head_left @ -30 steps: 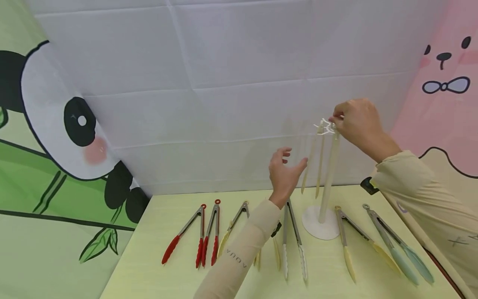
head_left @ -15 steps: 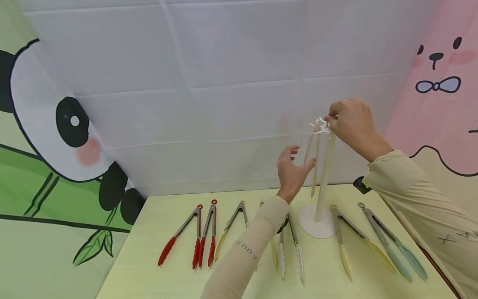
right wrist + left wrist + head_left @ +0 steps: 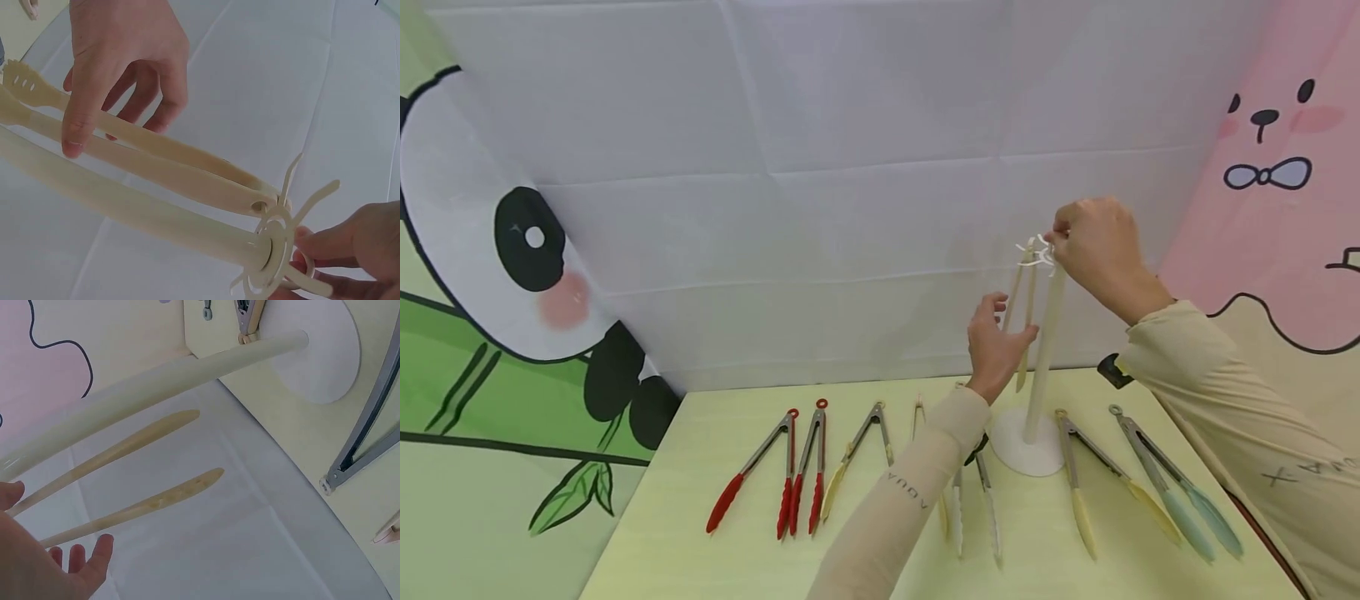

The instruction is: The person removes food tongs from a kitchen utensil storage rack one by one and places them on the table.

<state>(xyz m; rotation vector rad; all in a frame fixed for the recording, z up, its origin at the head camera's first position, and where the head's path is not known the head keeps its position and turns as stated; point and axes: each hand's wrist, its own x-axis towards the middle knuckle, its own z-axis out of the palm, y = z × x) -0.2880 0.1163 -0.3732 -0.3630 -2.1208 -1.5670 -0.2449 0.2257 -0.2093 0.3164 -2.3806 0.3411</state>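
Note:
A white hanging stand [image 3: 1043, 358] with a ring of curved hooks on top stands on the table. One pair of pale beige tongs [image 3: 181, 187] hangs by its end hole from a hook, jaws pointing down and somewhat spread. My left hand [image 3: 994, 346] is around the tongs' arms, thumb on one side and loosely bent fingers on the other; the left wrist view shows a small gap between the fingers and the nearer arm. At the top, my right hand [image 3: 1097, 246] pinches one of the stand's hooks between thumb and finger.
On the yellow table [image 3: 655, 517] lie two red-tipped tongs [image 3: 724, 504] at left. Yellow-tipped and white-tipped tongs [image 3: 992, 521] lie partly behind my left sleeve. Right of the stand are yellow-tipped tongs [image 3: 1082, 521] and teal tongs [image 3: 1221, 521]. A white cloth [image 3: 850, 208] hangs behind.
My left hand has moved right, from beside the hanging tongs to around their arms. The right hand keeps its pinch at the stand's top. The whole head view has shifted slightly.

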